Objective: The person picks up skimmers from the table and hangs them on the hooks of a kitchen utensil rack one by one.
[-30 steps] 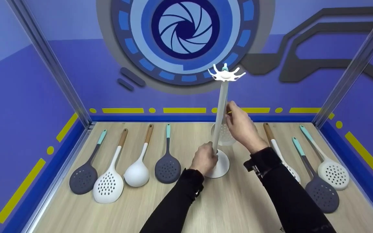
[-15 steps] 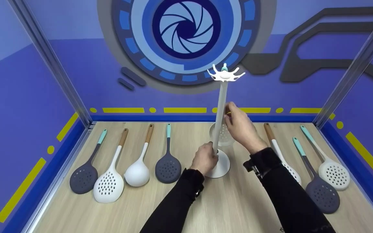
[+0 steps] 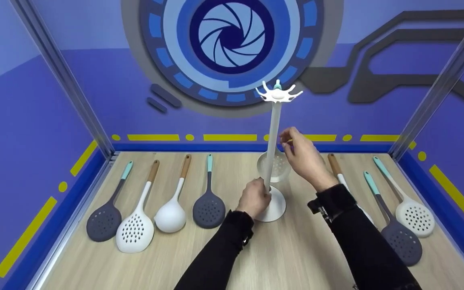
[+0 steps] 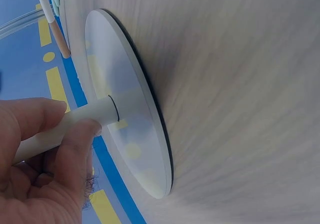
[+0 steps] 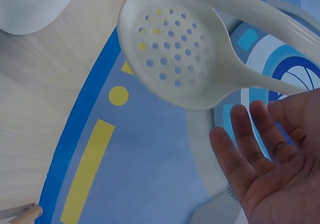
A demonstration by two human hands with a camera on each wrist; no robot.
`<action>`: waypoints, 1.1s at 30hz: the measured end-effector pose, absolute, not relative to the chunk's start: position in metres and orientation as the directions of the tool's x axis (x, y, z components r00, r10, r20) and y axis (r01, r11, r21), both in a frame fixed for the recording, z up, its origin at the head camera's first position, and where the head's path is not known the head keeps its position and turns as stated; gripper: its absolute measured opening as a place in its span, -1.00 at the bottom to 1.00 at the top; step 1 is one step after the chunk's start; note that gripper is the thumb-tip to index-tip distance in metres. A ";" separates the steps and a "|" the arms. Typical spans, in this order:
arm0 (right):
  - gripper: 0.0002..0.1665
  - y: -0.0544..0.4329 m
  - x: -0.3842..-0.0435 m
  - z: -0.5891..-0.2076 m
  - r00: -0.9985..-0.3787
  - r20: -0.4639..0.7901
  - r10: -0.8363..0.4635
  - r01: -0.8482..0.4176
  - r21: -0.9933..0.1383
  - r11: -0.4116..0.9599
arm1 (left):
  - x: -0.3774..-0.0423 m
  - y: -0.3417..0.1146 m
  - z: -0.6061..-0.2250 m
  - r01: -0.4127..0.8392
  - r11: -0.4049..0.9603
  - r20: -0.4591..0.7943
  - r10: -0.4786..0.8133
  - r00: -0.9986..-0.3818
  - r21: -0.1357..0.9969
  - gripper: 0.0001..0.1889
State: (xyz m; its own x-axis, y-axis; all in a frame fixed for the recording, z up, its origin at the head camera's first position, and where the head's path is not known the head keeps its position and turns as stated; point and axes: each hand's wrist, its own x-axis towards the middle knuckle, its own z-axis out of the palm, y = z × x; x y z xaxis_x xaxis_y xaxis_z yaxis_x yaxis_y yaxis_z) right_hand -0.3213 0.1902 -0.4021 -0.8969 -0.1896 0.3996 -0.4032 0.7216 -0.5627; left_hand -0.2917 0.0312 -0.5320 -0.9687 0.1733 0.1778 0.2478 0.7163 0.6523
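My left hand (image 3: 253, 198) grips the white pole (image 3: 274, 129) of a utensil stand just above its round base (image 4: 130, 149); in the left wrist view the fingers and thumb curl round the pole. A ring of upturned white hooks (image 3: 278, 96) tops the stand. Behind the pole hangs a white skimmer (image 5: 220, 59), its turquoise handle tip (image 3: 278, 83) showing at the back hook. My right hand (image 3: 304, 155) is beside the skimmer with relaxed, spread fingers, and nothing is held in it. In the right wrist view the fingertips lie close below the skimmer's shaft.
On the left lie a dark slotted turner (image 3: 104, 221), a white skimmer (image 3: 147, 235), a white ladle (image 3: 170, 217) and another dark turner (image 3: 209, 219). On the right are a wooden-handled utensil (image 3: 335, 163), a dark turner (image 3: 401, 247) and a white skimmer (image 3: 401, 213). Blue walls surround the table.
My right hand has let go of the hanging skimmer and drawn slightly right. The skimmer has swung a little left, and the stand's top leans slightly further left. My left hand stays put.
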 end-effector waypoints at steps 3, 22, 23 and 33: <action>-0.76 0.196 -0.321 -0.402 -0.901 0.390 -0.190 -0.398 -0.570 0.719 | -0.291 0.031 -0.532 0.264 0.709 0.197 0.177 -0.964 0.654 -0.84; -0.66 0.235 -0.311 -0.403 -0.960 0.241 -0.141 -0.255 -0.548 0.797 | -0.291 0.032 -0.532 0.196 0.700 0.122 0.155 -0.980 0.687 -0.85; -0.65 0.237 -0.311 -0.403 -0.960 0.238 -0.144 -0.254 -0.542 0.801 | -0.291 0.032 -0.532 0.195 0.698 0.122 0.153 -0.981 0.690 -0.86; -0.56 0.259 -0.306 -0.407 -0.981 0.128 -0.146 -0.191 -0.501 0.844 | -0.289 0.032 -0.533 0.197 0.677 0.133 0.145 -0.980 0.709 -0.86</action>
State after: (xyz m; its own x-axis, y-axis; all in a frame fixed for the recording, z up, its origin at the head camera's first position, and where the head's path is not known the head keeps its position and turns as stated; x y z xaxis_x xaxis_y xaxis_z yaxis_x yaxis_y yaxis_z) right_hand -0.3063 0.2593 -0.4070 -0.9809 -0.1462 0.1283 -0.1913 0.8440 -0.5011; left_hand -0.2895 0.0324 -0.5335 -0.9804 0.1452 0.1331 0.1966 0.6767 0.7095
